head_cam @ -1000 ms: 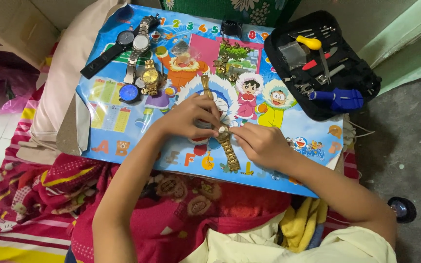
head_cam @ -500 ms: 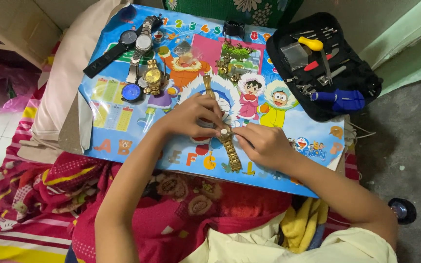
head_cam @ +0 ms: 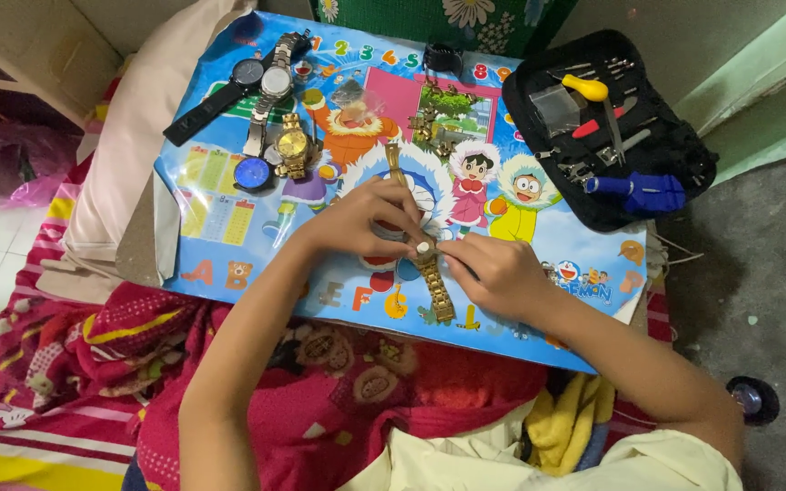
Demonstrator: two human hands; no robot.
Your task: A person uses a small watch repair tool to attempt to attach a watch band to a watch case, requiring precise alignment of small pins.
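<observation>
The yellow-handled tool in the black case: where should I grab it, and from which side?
Take the yellow-handled tool by its bulbous yellow handle, coming down from above. It lies flat in the open black tool case, handle at the upper left, thin shaft running toward the other tools, so the handle is likely the freest part.

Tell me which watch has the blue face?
The small round watch head lying without a strap at the left of the colourful mat, just left of the gold watch. The others there show gold, white or dark faces.

Both hands meet mid-board: left hand (head_cam: 364,221) and right hand (head_cam: 493,273) pinch a gold watch (head_cam: 429,273); tool case (head_cam: 616,127) at two o'clock.
</observation>
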